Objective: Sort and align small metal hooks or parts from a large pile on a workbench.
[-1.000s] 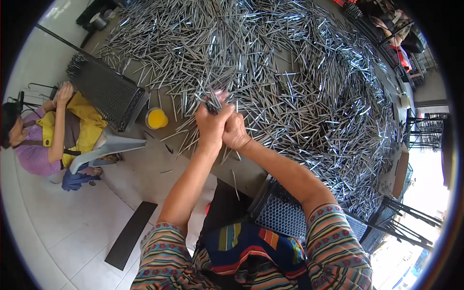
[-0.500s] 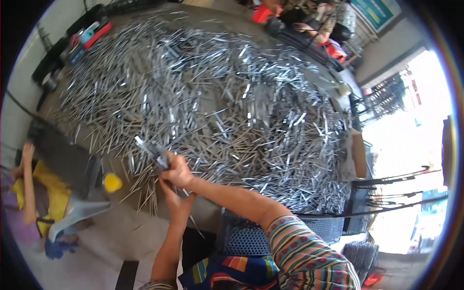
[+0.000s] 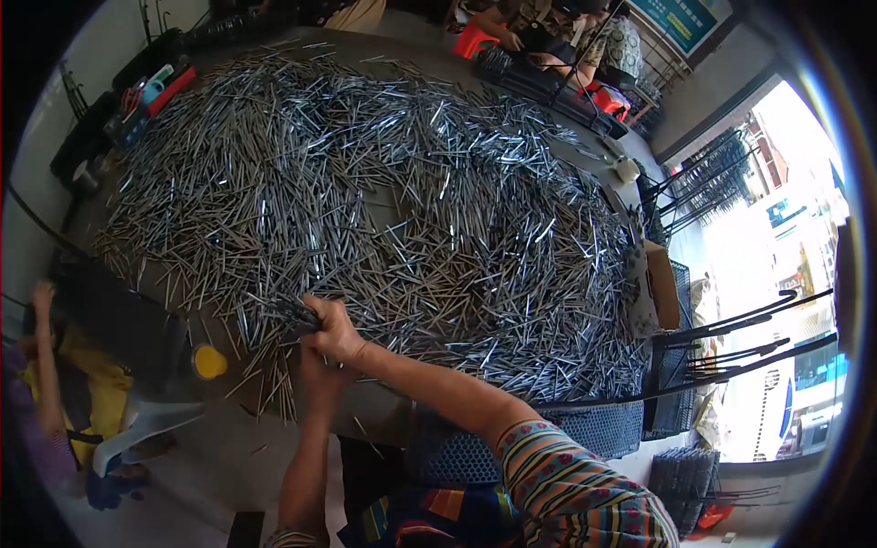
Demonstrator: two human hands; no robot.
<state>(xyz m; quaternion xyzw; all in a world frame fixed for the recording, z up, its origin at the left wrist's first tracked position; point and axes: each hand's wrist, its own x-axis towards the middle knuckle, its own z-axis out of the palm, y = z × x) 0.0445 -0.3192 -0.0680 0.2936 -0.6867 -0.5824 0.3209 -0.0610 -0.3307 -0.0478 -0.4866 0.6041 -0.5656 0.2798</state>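
Note:
A broad heap of thin, straight metal strips (image 3: 438, 247) covers the table. At the heap's near left edge, my right hand (image 3: 332, 332) is closed around a small bundle of metal strips (image 3: 290, 313), whose ends point left. Directly below it is my left hand (image 3: 322, 367), its fingers mostly hidden behind the right hand and slightly smeared. I cannot make out how much of the bundle it holds.
A yellow round object (image 3: 209, 363) sits at the table's left edge, near a pale chair (image 3: 146, 429) and a seated person. An open cardboard box (image 3: 660, 288) stands at right. Perforated crates (image 3: 457, 452) are beside my body. Another person works at the far right.
The view has shifted slightly. The bundle has swung from a raised slant to a flatter, more compact position, and my left hand has moved in farther behind my right.

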